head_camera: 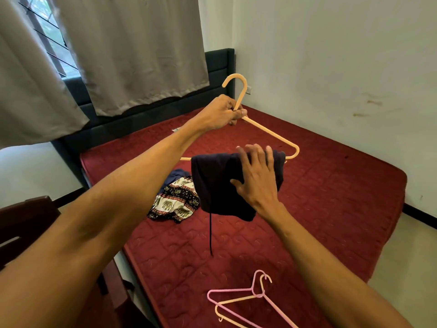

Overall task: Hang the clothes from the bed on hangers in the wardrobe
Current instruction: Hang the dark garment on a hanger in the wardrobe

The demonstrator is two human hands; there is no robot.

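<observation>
Dark cloth (212, 185) drapes a peach plastic hanger (272, 133), left hand (222, 113) gripping its neck, right hand (257, 181) spread flat on the cloth. Elephant-print fabric (176, 200), possibly trousers, lies near the quilted mattress's (331, 197) left edge.

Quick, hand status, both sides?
Left hand: closed, gripping the peach hanger at its neck.
Right hand: open, resting on the dark garment draped over the hanger's bar.

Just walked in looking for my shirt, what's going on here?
A person is hanging clothes. The left hand grips a peach hanger by its neck; the right hand rests on a dark navy garment draped over its bar. An elephant-print garment lies on the red mattress, with a pink hanger and a second peach hanger at its near end.
</observation>
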